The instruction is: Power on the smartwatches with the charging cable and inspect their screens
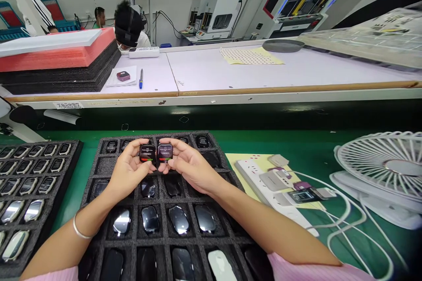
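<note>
My left hand [132, 167] holds a dark smartwatch body [147, 153] between thumb and fingers. In my right hand [186, 160] is a second smartwatch body [165, 152], gripped the same way. The two sit side by side with lit screens facing me; their small text is too fine to read. Both hands are over a black foam tray [133, 226] whose compartments hold several dark watch bodies, among them a glossy one [179, 219]. One white piece [221, 265] lies in the near row.
Left stands another foam tray [70, 175] of watch bodies. At right are a power strip [263, 193] with chargers, white cables [349, 204] and a fan [389, 171]. A raised shelf [198, 70] crosses behind, bearing stacked foam [59, 59] and a pen [141, 79]. Other people sit beyond.
</note>
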Demonstrator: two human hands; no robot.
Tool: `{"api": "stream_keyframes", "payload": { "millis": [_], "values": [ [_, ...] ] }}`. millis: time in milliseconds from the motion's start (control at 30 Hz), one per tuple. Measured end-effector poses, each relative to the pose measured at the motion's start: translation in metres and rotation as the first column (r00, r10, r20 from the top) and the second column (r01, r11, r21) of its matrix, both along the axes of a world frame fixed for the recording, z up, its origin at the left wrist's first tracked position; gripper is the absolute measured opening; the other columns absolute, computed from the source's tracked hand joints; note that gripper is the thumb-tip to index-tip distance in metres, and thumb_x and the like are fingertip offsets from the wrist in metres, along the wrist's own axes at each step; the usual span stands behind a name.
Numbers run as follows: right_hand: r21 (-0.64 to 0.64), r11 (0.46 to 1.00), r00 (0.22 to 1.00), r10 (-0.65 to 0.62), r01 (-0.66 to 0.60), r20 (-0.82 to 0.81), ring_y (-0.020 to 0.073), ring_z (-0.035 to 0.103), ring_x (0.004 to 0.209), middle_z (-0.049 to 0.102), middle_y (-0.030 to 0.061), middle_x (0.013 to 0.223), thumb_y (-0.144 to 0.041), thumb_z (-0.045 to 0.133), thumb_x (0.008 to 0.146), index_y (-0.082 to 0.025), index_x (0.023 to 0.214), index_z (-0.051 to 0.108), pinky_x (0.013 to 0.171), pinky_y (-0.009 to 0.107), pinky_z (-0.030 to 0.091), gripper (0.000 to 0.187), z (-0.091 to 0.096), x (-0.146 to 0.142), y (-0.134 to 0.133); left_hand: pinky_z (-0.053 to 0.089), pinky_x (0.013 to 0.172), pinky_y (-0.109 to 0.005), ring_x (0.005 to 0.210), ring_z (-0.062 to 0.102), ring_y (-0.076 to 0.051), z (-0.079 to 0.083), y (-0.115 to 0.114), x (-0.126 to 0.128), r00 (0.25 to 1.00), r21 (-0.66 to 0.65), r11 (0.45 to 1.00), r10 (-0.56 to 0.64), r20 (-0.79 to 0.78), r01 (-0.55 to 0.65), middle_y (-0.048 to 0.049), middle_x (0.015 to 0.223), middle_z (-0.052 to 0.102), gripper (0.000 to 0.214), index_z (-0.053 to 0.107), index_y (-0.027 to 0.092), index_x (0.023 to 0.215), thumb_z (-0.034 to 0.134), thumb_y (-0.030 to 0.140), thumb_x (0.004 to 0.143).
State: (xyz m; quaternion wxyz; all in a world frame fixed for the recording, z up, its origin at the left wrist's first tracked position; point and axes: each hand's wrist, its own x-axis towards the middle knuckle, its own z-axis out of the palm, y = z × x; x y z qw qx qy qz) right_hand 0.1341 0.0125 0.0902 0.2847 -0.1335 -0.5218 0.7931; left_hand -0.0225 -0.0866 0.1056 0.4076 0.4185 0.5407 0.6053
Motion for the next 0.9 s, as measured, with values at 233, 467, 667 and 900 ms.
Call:
{"api": "stream_keyframes", "payload": {
  "millis": [233, 467, 667, 900],
  "values": [
    [0.011, 1.000, 1.000, 0.000, 0.000, -0.005, 0.0129, 0.067, 0.073, 0.067, 0.0006, 0.092, -0.020, 0.071, 0.081, -0.022, 0.121, 0.057, 0.070, 0.031, 0.054, 0.043, -0.0002, 0.0008, -0.0003, 0.058, 0.064, -0.026, 0.067, 0.067, -0.011, 0.0001, 0.0007, 0.0009, 1.000, -0.007, 1.000, 0.024, 0.000, -0.024, -0.0043, 0.104, 0.067, 0.049, 0.054, 0.021, 0.116, 0.076, 0.020, 0.072],
    [0.039, 0.999, 1.000, -0.028, 0.028, 0.005, 0.0129, 0.065, 0.073, 0.065, 0.0010, 0.093, -0.020, 0.073, 0.078, -0.023, 0.121, 0.057, 0.070, 0.031, 0.053, 0.046, 0.0010, -0.0010, 0.0003, 0.060, 0.072, -0.031, 0.072, 0.070, -0.013, 0.0000, -0.0001, 0.0014, 0.999, 0.022, 1.000, 0.009, 0.033, -0.010, -0.0070, 0.111, 0.068, 0.054, 0.054, 0.020, 0.122, 0.077, 0.020, 0.073],
    [0.044, 0.995, 0.995, -0.087, 0.085, 0.047, 0.0100, 0.060, 0.065, 0.063, -0.0013, 0.086, -0.018, 0.071, 0.077, -0.022, 0.116, 0.059, 0.061, 0.027, 0.047, 0.042, 0.0020, -0.0013, 0.0007, 0.063, 0.073, -0.035, 0.070, 0.074, -0.017, 0.0008, -0.0020, 0.0018, 0.998, -0.017, 1.000, -0.002, 0.060, 0.003, -0.0082, 0.112, 0.069, 0.047, 0.056, 0.018, 0.124, 0.070, 0.025, 0.079],
    [0.071, 0.992, 0.991, -0.106, 0.101, 0.077, 0.0090, 0.056, 0.060, 0.062, -0.0016, 0.084, -0.027, 0.073, 0.080, -0.022, 0.113, 0.060, 0.057, 0.026, 0.044, 0.036, 0.0000, -0.0024, 0.0008, 0.064, 0.066, -0.033, 0.064, 0.073, -0.016, 0.0028, -0.0029, 0.0031, 0.998, -0.026, 1.000, -0.002, 0.063, 0.004, -0.0070, 0.106, 0.071, 0.043, 0.059, 0.018, 0.120, 0.071, 0.031, 0.080]
  ]
}}
